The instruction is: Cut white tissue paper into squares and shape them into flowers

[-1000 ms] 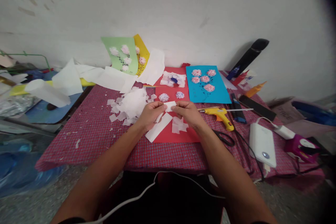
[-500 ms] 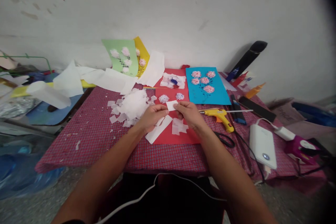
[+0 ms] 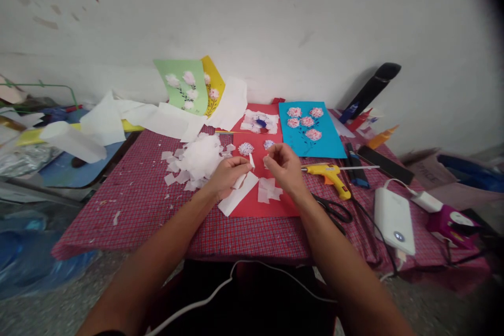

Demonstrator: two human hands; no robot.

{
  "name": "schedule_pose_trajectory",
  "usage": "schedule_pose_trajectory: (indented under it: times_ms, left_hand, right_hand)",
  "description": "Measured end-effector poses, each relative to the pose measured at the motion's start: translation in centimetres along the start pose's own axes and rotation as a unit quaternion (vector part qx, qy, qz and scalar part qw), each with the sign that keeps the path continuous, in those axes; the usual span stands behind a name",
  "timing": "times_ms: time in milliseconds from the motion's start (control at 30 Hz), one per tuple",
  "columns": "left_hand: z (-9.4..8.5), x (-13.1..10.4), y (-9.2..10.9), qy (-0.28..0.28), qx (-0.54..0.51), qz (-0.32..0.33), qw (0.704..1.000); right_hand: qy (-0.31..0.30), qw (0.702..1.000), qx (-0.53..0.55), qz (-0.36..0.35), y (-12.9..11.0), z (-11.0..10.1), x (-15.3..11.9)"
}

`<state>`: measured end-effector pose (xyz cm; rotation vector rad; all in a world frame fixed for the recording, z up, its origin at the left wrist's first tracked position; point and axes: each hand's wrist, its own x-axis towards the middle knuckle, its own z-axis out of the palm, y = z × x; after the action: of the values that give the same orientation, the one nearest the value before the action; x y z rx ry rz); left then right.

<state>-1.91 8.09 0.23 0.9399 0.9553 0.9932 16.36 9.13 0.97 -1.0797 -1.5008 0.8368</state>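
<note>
Over the red sheet, my left thumb and fingers pinched a narrow white paper piece. My right hand hovered over the sheet's right side, fingers curled; I cannot tell whether they gripped anything. White paper squares lay heaped left of the sheet, a yellow glue gun right of it.

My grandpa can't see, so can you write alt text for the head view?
A left hand pinches a white slip over red paper, a right hand beside it. Around them: white paper scraps, a yellow glue gun and a blue flower picture.
</note>
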Motion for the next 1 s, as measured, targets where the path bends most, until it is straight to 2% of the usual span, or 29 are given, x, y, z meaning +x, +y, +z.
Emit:
schedule_pose_trajectory:
  times_ms: [100, 167, 333, 633, 733, 900, 1000]
  left_hand:
    - [0.09, -0.01, 0.07, 0.003, 0.004, -0.004, 1.000]
    - [0.09, -0.06, 0.13, 0.000, 0.007, -0.003, 1.000]
    - [0.00, -0.17, 0.30, 0.002, -0.001, 0.024, 1.000]
    - [-0.12, 0.06, -0.05, 0.048, -0.015, 0.057, 0.997]
    - [-0.23, 0.01, -0.26, 0.038, -0.001, 0.063, 0.997]
    - [-0.37, -0.04, -0.58, -0.010, 0.030, 0.049, 0.998]
    - [-0.30, -0.04, -0.52, -0.006, 0.006, 0.052, 0.999]
  right_hand:
    - [-0.098, 0.994, -0.031, -0.040, -0.26, 0.04, -0.33]
    - [-0.131, 0.988, -0.066, -0.053, -0.22, 0.22, -0.44]
    - [-0.114, 0.989, -0.086, -0.031, 0.09, 0.39, -0.28]
    - [-0.117, 0.989, 0.025, 0.083, -0.57, 0.07, -0.13]
    - [-0.103, 0.988, 0.046, 0.103, -0.40, 0.05, -0.12]
    - [-0.110, 0.986, 0.072, 0.103, -0.14, 0.05, -0.21]
    - [-0.123, 0.983, 0.081, 0.111, -0.24, 0.00, -0.17]
